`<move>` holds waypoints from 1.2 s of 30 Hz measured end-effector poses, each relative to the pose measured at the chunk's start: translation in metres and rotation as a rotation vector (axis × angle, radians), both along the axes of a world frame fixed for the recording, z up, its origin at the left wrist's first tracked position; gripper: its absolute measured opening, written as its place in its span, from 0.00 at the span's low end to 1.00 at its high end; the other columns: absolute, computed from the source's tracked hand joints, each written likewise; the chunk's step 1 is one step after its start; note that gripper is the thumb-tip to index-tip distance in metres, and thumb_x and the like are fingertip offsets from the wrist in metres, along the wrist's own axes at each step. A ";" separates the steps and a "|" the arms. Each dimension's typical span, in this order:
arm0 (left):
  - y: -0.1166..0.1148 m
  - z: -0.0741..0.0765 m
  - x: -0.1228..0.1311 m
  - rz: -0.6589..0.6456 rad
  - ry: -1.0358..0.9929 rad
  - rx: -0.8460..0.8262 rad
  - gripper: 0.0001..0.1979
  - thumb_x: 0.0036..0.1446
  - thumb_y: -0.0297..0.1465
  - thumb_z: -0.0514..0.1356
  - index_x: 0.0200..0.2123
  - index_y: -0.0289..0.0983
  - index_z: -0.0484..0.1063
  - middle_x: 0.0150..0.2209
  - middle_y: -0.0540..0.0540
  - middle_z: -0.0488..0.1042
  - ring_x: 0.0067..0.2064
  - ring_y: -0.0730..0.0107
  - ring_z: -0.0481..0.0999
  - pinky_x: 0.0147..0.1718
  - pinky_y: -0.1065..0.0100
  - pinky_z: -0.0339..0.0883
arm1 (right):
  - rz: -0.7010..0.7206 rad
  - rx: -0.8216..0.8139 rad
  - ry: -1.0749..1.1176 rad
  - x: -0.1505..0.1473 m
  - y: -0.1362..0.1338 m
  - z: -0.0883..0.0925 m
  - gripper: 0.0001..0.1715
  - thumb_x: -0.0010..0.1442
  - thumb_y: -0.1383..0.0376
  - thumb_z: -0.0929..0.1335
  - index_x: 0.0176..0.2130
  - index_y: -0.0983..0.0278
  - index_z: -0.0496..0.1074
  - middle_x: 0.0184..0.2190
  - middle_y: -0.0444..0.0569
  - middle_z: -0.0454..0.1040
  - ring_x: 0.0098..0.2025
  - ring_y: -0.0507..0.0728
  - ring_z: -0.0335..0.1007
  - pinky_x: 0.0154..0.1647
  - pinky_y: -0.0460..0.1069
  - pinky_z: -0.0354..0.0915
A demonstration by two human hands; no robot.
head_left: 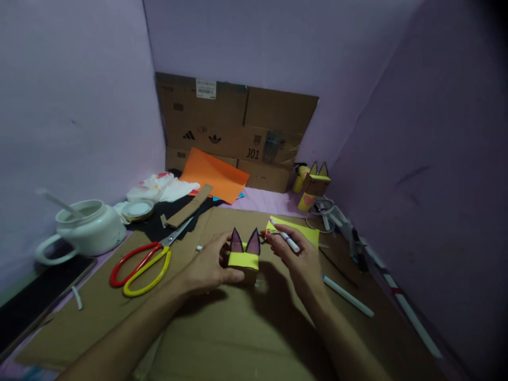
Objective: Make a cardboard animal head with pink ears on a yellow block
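My left hand (209, 264) is closed around a small cardboard figure (243, 260) standing low over the cardboard sheet. The figure has a yellow paper band and two pointed ears, dark-edged with purplish insides. To its right, my right hand (299, 260) grips a white marker (291, 242) with purple marks, resting across the fingers. The fingertips are close to the figure's right ear, apart from it as far as I can see. A small red detail shows by those fingertips, too small to make out. Behind this hand lies a yellow paper piece (305, 231).
Red-and-yellow-handled scissors (148, 267), a cardboard strip (190, 207) and a white pot (93, 227) with a stick are left. Orange paper (216, 174) lies behind. Another eared figure (316, 185) stands back right. A marker (348, 296) lies right. Walls enclose both sides.
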State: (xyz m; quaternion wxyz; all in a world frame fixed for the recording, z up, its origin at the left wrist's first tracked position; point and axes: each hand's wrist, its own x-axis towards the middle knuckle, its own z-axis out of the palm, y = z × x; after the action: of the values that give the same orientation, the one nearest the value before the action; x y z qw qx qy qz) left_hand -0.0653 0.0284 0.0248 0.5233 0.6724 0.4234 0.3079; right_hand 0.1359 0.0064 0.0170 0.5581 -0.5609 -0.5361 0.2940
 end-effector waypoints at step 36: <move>-0.020 -0.012 0.018 -0.110 -0.716 -0.220 0.34 0.38 0.35 0.74 0.51 0.38 0.70 0.50 0.38 0.74 0.54 0.50 0.71 0.48 0.60 0.67 | 0.395 -0.034 0.567 -0.016 -0.023 -0.002 0.38 0.43 0.60 0.78 0.52 0.59 0.67 0.43 0.49 0.78 0.45 0.63 0.74 0.46 0.55 0.67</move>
State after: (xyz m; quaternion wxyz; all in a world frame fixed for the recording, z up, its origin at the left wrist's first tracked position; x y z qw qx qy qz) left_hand -0.0469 0.0087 0.0131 0.7230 0.4836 0.2076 0.4476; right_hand 0.1196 -0.0165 0.0149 0.6079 -0.3513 -0.4529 0.5495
